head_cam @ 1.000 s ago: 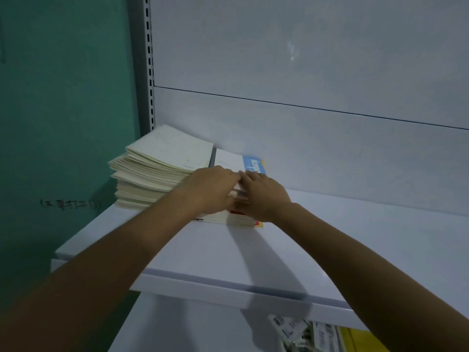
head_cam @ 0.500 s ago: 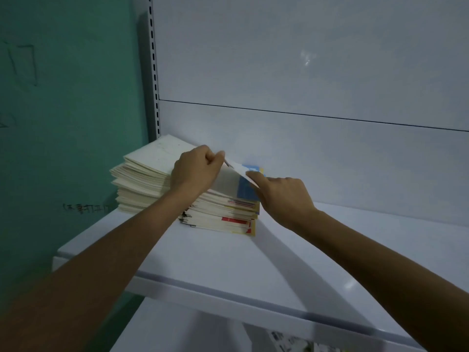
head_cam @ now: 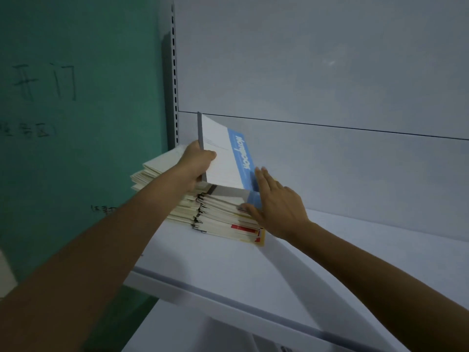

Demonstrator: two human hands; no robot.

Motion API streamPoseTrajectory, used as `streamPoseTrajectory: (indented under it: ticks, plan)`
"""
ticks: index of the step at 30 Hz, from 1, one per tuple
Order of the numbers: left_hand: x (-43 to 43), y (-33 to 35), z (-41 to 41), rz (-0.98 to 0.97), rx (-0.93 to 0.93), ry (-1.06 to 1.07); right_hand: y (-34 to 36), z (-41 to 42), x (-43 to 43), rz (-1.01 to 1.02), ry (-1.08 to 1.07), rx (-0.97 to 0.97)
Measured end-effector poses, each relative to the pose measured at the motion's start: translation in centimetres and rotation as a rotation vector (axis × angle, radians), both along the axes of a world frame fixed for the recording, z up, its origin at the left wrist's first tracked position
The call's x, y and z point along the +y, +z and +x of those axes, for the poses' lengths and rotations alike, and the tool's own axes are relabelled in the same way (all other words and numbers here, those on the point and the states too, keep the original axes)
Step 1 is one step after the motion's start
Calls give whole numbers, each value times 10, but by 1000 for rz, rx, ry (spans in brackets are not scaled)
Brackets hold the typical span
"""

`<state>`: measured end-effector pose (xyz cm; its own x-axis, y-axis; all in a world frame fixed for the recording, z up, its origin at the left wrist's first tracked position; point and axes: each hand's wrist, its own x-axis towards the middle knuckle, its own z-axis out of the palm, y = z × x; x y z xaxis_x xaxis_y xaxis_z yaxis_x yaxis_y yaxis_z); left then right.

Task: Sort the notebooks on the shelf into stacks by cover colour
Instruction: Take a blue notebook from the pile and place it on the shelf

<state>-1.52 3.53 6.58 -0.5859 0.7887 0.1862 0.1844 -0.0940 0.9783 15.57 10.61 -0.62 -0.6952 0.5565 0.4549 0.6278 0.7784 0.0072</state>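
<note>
While the sorting looks barely begun, I judge the step in hand to be lifting one notebook off the pile. The left hand (head_cam: 196, 165) grips a thin white paper notebook with a blue band and grey spine (head_cam: 223, 158), tipped up almost on edge above the mixed stack of spiral-bound notebooks (head_cam: 223, 219) on the white metal shelf (head_cam: 330, 250). Its thumb (head_cam: 209, 156) curls over the front cover; the other fingers go behind the spine, hidden from me. At three o'clock from the stack, the right hand (head_cam: 276, 207) lies flat and holds nothing. Its fingers (head_cam: 261, 179) are straight and slightly spread by the lifted notebook's blue edge, and its thumb rests on the top cover of the stack. At nine o'clock, against the mixed stack, sits a pile of cream-covered notebooks (head_cam: 157, 168). Next I would carry the lifted notebook clear and lay it on bare shelf toward four o'clock to start its colour pile, while the flat hand steadies the loose covers.
</note>
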Motion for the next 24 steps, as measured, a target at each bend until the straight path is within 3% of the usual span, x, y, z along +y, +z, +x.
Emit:
streamPoseTrajectory:
  ticks: [2, 5, 9, 13, 18, 22, 24]
  plan:
    - [-5, 4, -10, 6, 106, 52, -11, -8, -1, -86, 42, -39]
    - [-10, -3, -20, -34, 262, 84, -20, -16, -4, -35, 69, -89]
    - [-7, -11, -24, -29, 266, 76, -17, -4, 0, 197, 64, -96]
    - [-5, -14, -24, 0, 234, 81, -12, 17, 10, 192, 120, -97]
    - [-9, 0, -27, 102, -103, 101, -5, 51, 31, 235, 87, 174]
    - [-9, -2, -23, 59, -112, 19, 18, 56, 29, 166, -61, 572]
    - [-6, -10, -13, 34, -135, -47, 27, 46, 16, 195, -69, 628]
